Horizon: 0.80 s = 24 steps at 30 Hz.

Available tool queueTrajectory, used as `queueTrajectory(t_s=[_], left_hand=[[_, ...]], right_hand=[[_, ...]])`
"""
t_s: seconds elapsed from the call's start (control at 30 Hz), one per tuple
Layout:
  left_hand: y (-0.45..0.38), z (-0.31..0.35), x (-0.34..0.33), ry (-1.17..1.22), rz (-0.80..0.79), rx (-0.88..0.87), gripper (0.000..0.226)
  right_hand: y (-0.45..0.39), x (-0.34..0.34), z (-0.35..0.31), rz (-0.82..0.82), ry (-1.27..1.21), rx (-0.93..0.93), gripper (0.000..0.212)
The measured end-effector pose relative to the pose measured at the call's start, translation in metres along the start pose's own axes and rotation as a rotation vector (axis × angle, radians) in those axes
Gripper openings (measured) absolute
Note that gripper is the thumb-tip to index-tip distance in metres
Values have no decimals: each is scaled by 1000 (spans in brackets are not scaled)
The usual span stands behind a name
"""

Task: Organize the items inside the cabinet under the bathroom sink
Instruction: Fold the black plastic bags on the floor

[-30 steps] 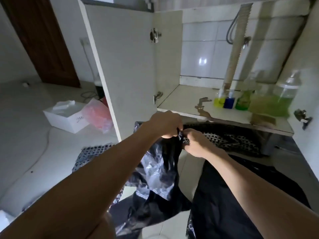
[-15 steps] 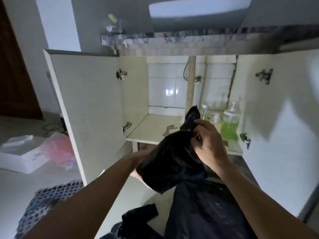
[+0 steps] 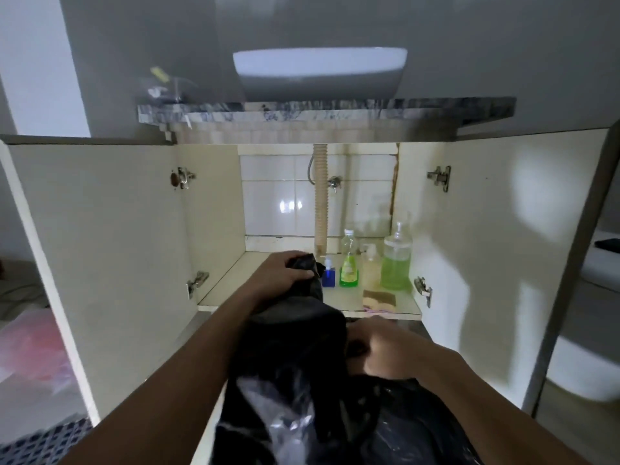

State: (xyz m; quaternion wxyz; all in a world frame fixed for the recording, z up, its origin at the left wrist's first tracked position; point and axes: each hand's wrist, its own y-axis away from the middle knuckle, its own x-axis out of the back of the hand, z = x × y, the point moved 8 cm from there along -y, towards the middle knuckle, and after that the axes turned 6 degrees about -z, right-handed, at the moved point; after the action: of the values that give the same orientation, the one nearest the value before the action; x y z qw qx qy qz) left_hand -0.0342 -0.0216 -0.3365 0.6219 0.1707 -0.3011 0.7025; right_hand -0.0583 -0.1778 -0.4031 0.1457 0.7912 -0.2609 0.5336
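The cabinet (image 3: 214, 213) under the sink stands with both doors swung wide. My left hand (image 3: 283, 271) grips the top of a black plastic bag (image 3: 295, 344) at the front edge of the shelf. My right hand (image 3: 385, 350), blurred, clutches the bag's right side lower down. On the right of the shelf stand a small blue bottle (image 3: 328, 275), a green dish-soap bottle (image 3: 349, 263), a pale pump bottle (image 3: 370, 266) and a large bottle of green liquid (image 3: 397, 260). A sponge (image 3: 379, 298) lies in front of them.
A corrugated drain hose (image 3: 321, 203) runs down the cabinet's back. The basin (image 3: 320, 73) sits on a marble counter (image 3: 325, 110) above. A pink bag (image 3: 30, 347) and a patterned mat (image 3: 43, 441) lie on the floor at the left.
My view tilted up and pulled back, now taking in the sink. My left hand moved up to the bag's top and my right hand dropped to its side.
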Motion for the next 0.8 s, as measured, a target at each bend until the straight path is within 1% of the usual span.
queueTrajectory(t_s=[0.03,0.07,0.1,0.13,0.17,0.2,0.27,0.3,0.33,0.37,0.43,0.5,0.57,0.6,0.67,0.7,0.8], left_hand=[[-1,10,4,-54,-41,-44,39],[2,20,5,-92,-97,-94,39],[5,28,5,-122,-152,-146,38],[9,35,4,-152,-207,-191,37],[17,44,2,-177,-248,-230,37],[21,48,0,-205,-277,-254,38],[27,55,-1,-258,-322,-286,39],[31,60,-1,-275,-341,-304,39],[35,65,-1,-281,-359,-324,39],[39,71,-1,-278,-372,-347,38],[44,83,-4,-269,-400,-403,39],[49,92,-9,-272,-440,-445,40],[51,93,-15,-289,-459,-465,40],[52,91,-18,-298,-466,-463,40],[52,86,-26,-315,-489,-447,40],[52,84,-30,-327,-503,-435,40],[50,76,-34,-362,-540,-394,39]], right_hand=[[2,-8,-2,-98,-105,18,16],[5,-6,-6,-145,-148,15,15],[7,-1,-10,-158,-177,21,17],[7,6,-9,-133,-191,16,21],[8,16,-6,-74,-243,13,23],[7,27,0,18,-289,1,22],[10,54,25,303,-396,-70,21],[12,62,40,438,-453,-111,26],[15,68,48,532,-493,-137,32],[15,68,53,563,-519,-153,41],[8,61,48,480,-555,-144,61],[1,53,40,386,-521,-137,77],[-3,50,37,364,-427,-155,86],[-3,51,34,368,-418,-154,87],[-5,52,29,357,-439,-133,80],[-8,50,27,327,-431,-125,71],[-17,31,28,140,-245,-183,39]])
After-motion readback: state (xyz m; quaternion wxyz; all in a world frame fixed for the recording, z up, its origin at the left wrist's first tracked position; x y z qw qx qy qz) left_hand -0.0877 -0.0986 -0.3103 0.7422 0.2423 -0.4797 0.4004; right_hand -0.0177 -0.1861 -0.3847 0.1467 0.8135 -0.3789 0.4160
